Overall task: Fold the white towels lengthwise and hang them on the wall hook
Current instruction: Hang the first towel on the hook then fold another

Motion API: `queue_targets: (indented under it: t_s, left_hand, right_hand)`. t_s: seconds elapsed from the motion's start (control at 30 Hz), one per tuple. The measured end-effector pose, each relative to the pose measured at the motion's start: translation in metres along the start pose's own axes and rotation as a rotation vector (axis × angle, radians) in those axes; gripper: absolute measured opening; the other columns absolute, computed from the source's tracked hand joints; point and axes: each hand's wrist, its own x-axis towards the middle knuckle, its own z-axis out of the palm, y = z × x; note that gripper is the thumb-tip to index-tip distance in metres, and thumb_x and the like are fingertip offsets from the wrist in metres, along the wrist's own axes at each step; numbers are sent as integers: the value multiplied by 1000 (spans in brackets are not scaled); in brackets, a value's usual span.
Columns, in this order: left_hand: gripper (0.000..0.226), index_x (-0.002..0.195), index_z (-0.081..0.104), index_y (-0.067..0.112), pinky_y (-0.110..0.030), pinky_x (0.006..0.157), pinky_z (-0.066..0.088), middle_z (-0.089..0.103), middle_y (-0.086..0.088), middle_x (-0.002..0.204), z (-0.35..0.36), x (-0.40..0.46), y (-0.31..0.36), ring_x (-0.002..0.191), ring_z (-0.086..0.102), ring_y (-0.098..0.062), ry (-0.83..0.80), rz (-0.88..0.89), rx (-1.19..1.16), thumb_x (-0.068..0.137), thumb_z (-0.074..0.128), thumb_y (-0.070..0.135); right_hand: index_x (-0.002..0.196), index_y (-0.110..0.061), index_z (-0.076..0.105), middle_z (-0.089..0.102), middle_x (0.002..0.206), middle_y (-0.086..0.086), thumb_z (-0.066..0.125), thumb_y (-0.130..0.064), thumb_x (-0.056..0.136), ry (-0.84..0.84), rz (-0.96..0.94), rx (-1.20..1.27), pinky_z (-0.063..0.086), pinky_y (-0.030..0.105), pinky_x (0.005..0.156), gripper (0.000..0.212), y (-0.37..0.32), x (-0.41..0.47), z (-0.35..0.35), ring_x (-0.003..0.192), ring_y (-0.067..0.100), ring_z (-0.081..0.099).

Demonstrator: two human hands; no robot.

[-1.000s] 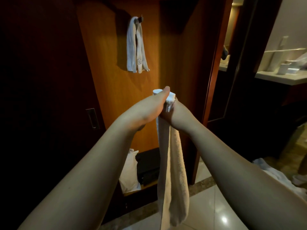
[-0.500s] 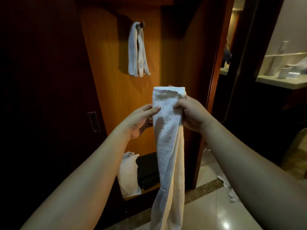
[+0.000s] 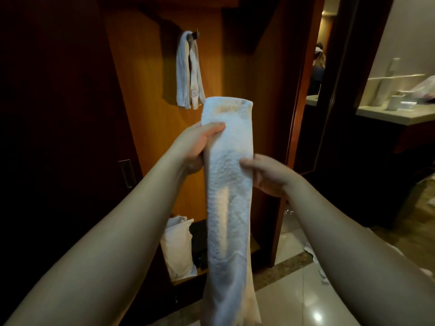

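Observation:
A long white towel (image 3: 229,208), folded into a narrow strip, hangs upright in front of me. My left hand (image 3: 196,147) grips its left edge near the top, thumb across the front. Lower down, my right hand (image 3: 266,172) pinches the right edge. Behind it, another white towel (image 3: 188,71) hangs draped over a dark wall hook (image 3: 195,35) on the orange wooden panel, up and left of the held towel's top.
A white bag (image 3: 177,250) sits in the low open shelf under the panel. A dark cabinet door with a recessed handle (image 3: 127,172) stands at left. At right a doorway opens to a counter (image 3: 395,114) with cups; crumpled white cloth (image 3: 315,260) lies on the glossy tile floor.
The towel has been spread from a bunched grip into a flat strip and raised. My right hand has slid down its right edge while the left keeps hold near the top.

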Motion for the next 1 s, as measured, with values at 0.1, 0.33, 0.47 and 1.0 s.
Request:
queue_targets:
  t_s: [0.1, 0.33, 0.47, 1.0]
  left_hand:
    - [23, 117, 59, 17, -44, 63, 62, 78, -9, 94, -4, 10, 7, 85, 76, -26, 126, -47, -51, 95, 65, 18]
    - [34, 118, 60, 12, -42, 53, 59, 77, -10, 86, -22, 31, 14, 74, 75, -26, 263, -94, -82, 88, 73, 23]
    - [32, 114, 61, 11, -43, 54, 59, 77, -10, 84, -28, 34, 20, 73, 75, -25, 284, -89, -107, 87, 74, 21]
    - [35, 115, 60, 13, -54, 77, 59, 76, -16, 99, -19, 42, 32, 89, 74, -35, 263, -227, -123, 85, 77, 19]
  right_hand:
    - [124, -10, 65, 74, 119, 7, 76, -21, 85, 48, 31, -168, 53, 42, 96, 43, 21, 2, 2, 112, 22, 70]
    - [109, -38, 72, 76, 112, -6, 67, -55, 84, 168, -99, -323, 54, 36, 88, 30, 35, -1, 14, 103, 12, 72]
    - [92, -37, 75, 77, 95, -2, 70, -61, 78, 272, -212, -231, 55, 31, 76, 27, 40, -1, 21, 86, 13, 73]
    - [128, -8, 59, 73, 119, 8, 70, -22, 82, -189, 256, -14, 56, 33, 91, 49, 23, -12, 21, 113, 23, 69]
